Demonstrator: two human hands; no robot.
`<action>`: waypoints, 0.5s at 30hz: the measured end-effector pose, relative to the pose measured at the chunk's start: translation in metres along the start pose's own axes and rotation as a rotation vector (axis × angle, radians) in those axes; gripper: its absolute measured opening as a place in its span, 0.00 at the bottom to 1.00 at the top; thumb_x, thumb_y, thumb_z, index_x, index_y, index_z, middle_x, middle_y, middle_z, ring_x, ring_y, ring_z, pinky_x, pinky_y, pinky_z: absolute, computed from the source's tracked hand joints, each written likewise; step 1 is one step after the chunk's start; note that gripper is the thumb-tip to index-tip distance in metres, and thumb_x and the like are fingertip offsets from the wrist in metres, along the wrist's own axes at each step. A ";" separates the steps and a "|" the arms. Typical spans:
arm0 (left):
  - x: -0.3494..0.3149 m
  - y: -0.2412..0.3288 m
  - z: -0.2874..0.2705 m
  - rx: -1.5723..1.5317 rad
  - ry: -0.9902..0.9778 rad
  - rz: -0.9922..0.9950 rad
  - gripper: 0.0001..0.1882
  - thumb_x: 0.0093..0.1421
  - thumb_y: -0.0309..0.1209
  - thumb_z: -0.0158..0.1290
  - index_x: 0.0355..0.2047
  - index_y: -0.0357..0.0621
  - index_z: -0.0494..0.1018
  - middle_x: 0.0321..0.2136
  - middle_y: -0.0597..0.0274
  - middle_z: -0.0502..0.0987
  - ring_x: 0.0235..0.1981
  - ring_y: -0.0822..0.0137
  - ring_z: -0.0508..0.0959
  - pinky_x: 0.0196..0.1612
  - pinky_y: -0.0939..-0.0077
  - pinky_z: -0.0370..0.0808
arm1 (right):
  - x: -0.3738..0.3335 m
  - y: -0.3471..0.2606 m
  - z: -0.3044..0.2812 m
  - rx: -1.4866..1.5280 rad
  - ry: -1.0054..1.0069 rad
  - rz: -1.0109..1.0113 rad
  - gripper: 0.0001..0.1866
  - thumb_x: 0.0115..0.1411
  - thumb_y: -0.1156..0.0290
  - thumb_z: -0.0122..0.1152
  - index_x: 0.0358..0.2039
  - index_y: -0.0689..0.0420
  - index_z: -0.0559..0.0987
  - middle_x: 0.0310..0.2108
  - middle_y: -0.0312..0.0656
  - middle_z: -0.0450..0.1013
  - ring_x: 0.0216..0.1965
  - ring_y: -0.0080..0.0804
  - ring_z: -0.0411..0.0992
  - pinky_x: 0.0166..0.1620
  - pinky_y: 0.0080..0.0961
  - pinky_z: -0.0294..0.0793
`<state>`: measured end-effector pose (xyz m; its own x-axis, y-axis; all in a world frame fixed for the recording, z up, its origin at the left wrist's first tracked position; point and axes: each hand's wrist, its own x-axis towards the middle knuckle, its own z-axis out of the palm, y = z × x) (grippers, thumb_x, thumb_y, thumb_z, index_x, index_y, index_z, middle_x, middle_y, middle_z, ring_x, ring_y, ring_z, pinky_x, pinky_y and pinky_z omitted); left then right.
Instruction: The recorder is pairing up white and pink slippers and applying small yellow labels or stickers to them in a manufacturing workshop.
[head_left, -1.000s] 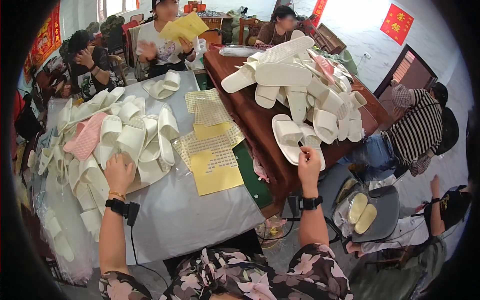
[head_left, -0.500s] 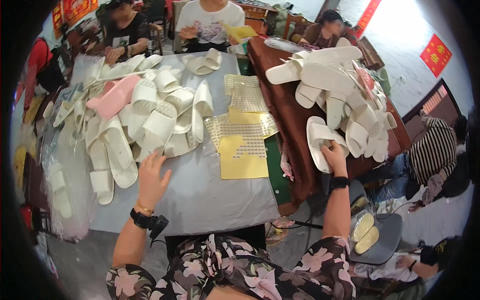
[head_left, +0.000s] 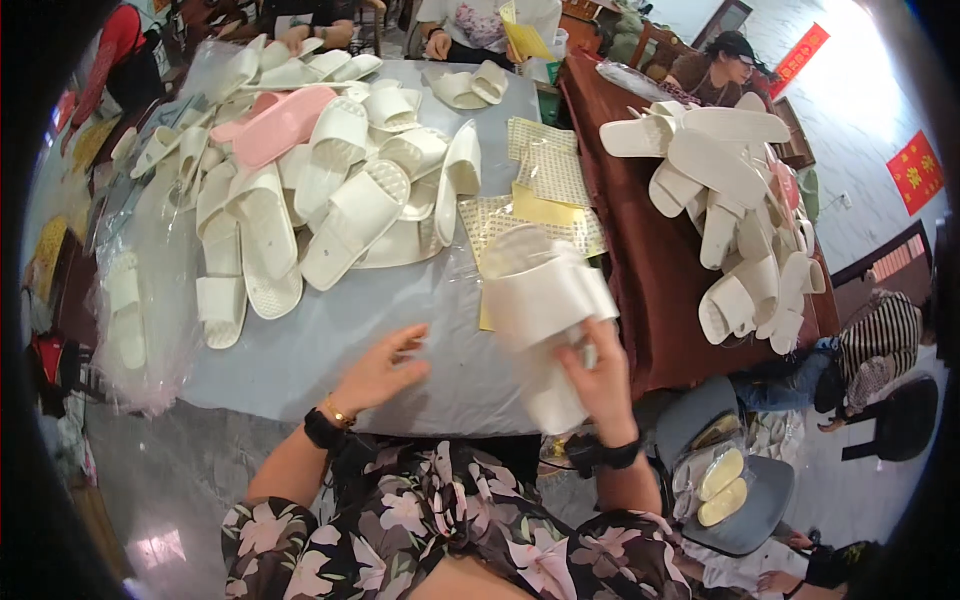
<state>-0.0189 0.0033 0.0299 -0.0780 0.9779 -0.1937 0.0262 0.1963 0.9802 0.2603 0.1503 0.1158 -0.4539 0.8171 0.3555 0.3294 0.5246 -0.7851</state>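
In my right hand are white slide slippers, apparently two together, blurred by motion; my fingers grip their side. They hang over the grey table cover and hide part of the yellow-backed sticker sheets. My left hand is open, with its fingers apart and nothing in it, just to the left of the slippers. Ahead of it lies a loose heap of white slippers, with a pink slipper on top.
A second heap of white slippers lies on the brown-covered table at right. Clear plastic wrap spreads along the left edge. A grey chair holds yellow slippers at lower right. Other people sit across the tables.
My right hand has lifted the white slippers off the brown-covered table and brought them left, over the grey one. My left hand has drawn back from the heap, toward the middle.
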 end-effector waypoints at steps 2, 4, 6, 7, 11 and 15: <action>-0.002 0.002 0.011 -0.172 -0.084 0.016 0.38 0.58 0.40 0.59 0.64 0.41 0.56 0.59 0.56 0.65 0.59 0.62 0.66 0.60 0.64 0.64 | -0.011 -0.015 0.041 -0.106 -0.168 -0.041 0.24 0.52 0.74 0.62 0.51 0.65 0.71 0.42 0.52 0.69 0.42 0.44 0.69 0.46 0.32 0.68; -0.007 0.002 0.013 -0.342 -0.167 0.036 0.41 0.59 0.40 0.59 0.66 0.41 0.52 0.58 0.56 0.66 0.59 0.65 0.66 0.59 0.65 0.65 | -0.022 -0.025 0.075 -0.149 -0.262 -0.064 0.24 0.52 0.73 0.62 0.50 0.67 0.71 0.45 0.55 0.68 0.46 0.50 0.69 0.51 0.35 0.68; -0.013 0.000 0.010 -0.443 0.015 -0.078 0.38 0.58 0.38 0.60 0.63 0.39 0.54 0.53 0.59 0.69 0.52 0.68 0.70 0.53 0.71 0.70 | -0.030 -0.022 0.102 -0.114 -0.270 -0.087 0.28 0.51 0.70 0.64 0.53 0.62 0.70 0.43 0.55 0.69 0.44 0.55 0.67 0.48 0.42 0.67; -0.016 -0.001 0.008 -0.493 0.104 -0.134 0.37 0.58 0.37 0.61 0.62 0.38 0.56 0.51 0.60 0.70 0.49 0.70 0.73 0.50 0.73 0.73 | -0.031 -0.020 0.105 -0.106 -0.281 -0.088 0.28 0.51 0.70 0.64 0.53 0.62 0.70 0.43 0.55 0.69 0.44 0.55 0.67 0.48 0.42 0.67; -0.031 -0.031 -0.013 -0.363 0.293 -0.165 0.33 0.58 0.28 0.59 0.60 0.38 0.57 0.48 0.60 0.72 0.43 0.72 0.75 0.44 0.77 0.75 | -0.033 -0.003 0.108 0.027 -0.483 -0.032 0.22 0.53 0.72 0.62 0.50 0.60 0.74 0.45 0.53 0.70 0.43 0.47 0.71 0.44 0.36 0.70; -0.043 -0.040 -0.016 -0.363 0.308 -0.120 0.32 0.57 0.23 0.55 0.61 0.39 0.56 0.39 0.61 0.75 0.35 0.74 0.76 0.35 0.79 0.75 | -0.028 0.014 0.095 0.045 -0.419 0.095 0.17 0.54 0.79 0.61 0.46 0.59 0.76 0.42 0.46 0.72 0.31 0.27 0.74 0.30 0.22 0.74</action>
<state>-0.0328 -0.0479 -0.0002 -0.3518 0.8725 -0.3390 -0.3457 0.2154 0.9133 0.1988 0.1121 0.0464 -0.7236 0.6884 0.0509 0.3537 0.4331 -0.8291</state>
